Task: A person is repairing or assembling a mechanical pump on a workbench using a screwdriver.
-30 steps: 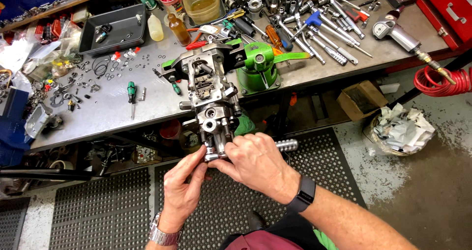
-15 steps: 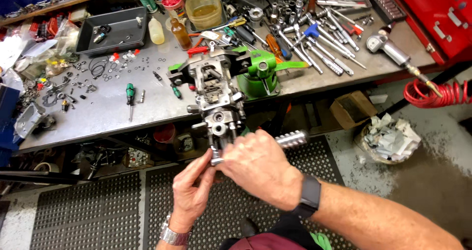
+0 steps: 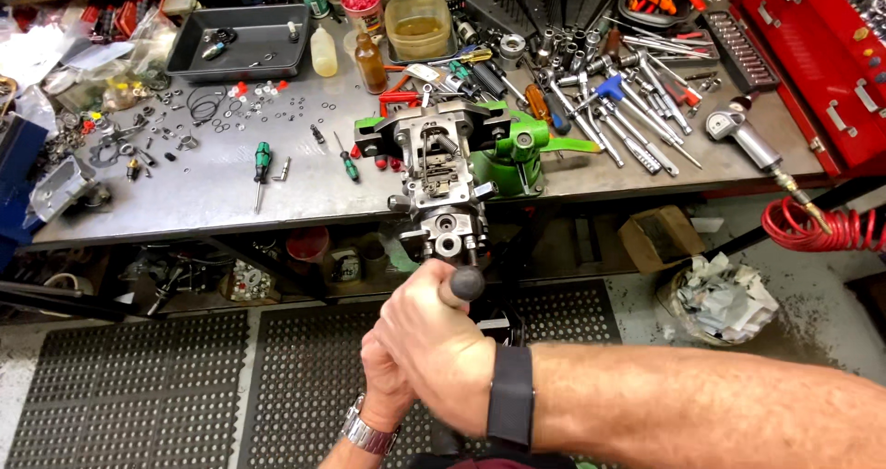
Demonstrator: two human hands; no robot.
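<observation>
Far left on the table (image 3: 231, 178), grey tray (image 3: 242, 42) w/ a few small parts; to its right a red-filled cup (image 3: 361, 4), tan tub (image 3: 418, 26) of yellowish liquid, pale squeeze bottle (image 3: 324, 52), brown bottle (image 3: 370, 63); red toolbox (image 3: 821, 54) far right, w/ sockets; cardboard box (image 3: 660, 236) and bin of crumpled rags (image 3: 724, 298) on the floor under the table; metal pump housing (image 3: 441, 178) clamped in green vise (image 3: 512, 160) at the near table edge; right hand (image 3: 443, 340) grip closed round a tool handle (image 3: 466, 284), its dark round end poking out the fist just below the housing; left hand (image 3: 388, 390) tucked under the right, fingers curled, can't tell on what
</observation>
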